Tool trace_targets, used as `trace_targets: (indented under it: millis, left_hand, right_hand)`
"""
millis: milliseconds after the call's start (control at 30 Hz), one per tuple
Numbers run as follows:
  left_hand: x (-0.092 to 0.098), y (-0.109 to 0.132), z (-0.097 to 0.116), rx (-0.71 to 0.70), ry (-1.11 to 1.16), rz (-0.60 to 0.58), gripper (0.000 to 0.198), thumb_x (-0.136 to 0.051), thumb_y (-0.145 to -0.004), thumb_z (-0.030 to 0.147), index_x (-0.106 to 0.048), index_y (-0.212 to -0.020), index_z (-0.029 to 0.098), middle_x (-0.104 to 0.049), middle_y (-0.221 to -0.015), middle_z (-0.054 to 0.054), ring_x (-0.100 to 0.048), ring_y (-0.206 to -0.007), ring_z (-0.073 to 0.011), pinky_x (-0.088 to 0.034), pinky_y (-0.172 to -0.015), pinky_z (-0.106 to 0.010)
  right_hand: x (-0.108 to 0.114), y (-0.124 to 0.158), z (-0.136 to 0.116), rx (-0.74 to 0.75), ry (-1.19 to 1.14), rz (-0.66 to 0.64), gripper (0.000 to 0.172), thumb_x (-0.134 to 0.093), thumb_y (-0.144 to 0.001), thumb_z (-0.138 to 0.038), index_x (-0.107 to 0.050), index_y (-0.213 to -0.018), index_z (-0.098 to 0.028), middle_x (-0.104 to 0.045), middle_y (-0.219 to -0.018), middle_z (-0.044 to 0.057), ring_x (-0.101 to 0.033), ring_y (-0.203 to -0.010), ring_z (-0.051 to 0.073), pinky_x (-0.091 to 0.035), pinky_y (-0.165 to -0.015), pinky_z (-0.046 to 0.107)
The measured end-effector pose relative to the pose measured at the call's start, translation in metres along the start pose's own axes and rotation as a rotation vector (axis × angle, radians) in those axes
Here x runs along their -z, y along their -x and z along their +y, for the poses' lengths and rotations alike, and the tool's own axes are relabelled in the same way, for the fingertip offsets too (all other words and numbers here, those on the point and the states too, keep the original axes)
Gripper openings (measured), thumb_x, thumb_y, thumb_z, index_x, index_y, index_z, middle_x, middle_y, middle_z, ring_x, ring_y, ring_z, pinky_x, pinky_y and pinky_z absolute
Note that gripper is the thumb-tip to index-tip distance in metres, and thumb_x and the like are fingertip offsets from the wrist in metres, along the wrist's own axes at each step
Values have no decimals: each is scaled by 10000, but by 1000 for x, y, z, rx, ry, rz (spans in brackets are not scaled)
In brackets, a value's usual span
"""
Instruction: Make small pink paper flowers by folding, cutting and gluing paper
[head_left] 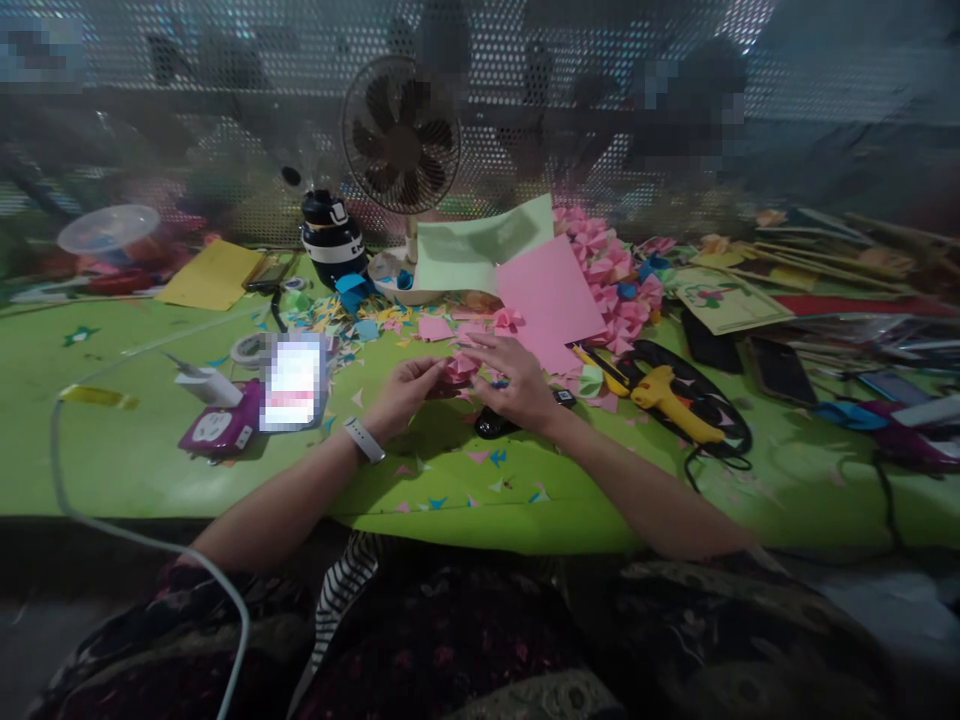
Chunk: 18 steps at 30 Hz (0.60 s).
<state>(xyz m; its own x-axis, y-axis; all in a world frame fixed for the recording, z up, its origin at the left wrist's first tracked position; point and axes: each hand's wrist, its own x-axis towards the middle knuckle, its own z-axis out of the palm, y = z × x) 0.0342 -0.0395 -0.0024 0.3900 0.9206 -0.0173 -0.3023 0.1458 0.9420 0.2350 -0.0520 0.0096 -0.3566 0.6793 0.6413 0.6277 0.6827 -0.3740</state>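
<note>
My left hand (405,392) and my right hand (510,380) meet over the green table (135,450), both with fingers pinched on a small folded pink paper piece (457,368) held between them. A white watch band sits on my left wrist. Beneath my right hand lies a small black object (491,425), partly hidden. A pink paper sheet (547,295) lies just beyond the hands.
A yellow glue gun (671,400) with black cord lies right of my hands. A pile of pink folded paper flowers (619,280), a fan (401,140), a black-and-white bottle (330,240), tape roll (247,350), phones and paper scraps crowd the table. A white cable (67,480) loops at left.
</note>
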Motion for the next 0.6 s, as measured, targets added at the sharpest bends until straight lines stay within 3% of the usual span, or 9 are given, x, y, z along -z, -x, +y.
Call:
trace_targets:
  millis: [300,600]
  left_hand:
    - [-2,1,-3,-5,-91,-55,439,-808,-708,556,-730,-833,142,-759,-807,-44,-718,-744,-158,-608,-809,-328]
    - [1,0,-4,-20,-124,-63,439,-786,-726,566,-723,-838,146,-755,-837,-48,-717,-778,-169,-600,-818,-337]
  right_hand:
    - [-6,0,-2,44,52,21,247,-561,-898,-227,-774,-1023,-230,-770,-1094,79,-703,-1034,244,-553,-928,446]
    - [-7,0,-2,60,21,32,250,-558,-904,-205,-781,-1018,-215,-779,-1063,85,-720,-999,231,-560,-921,426]
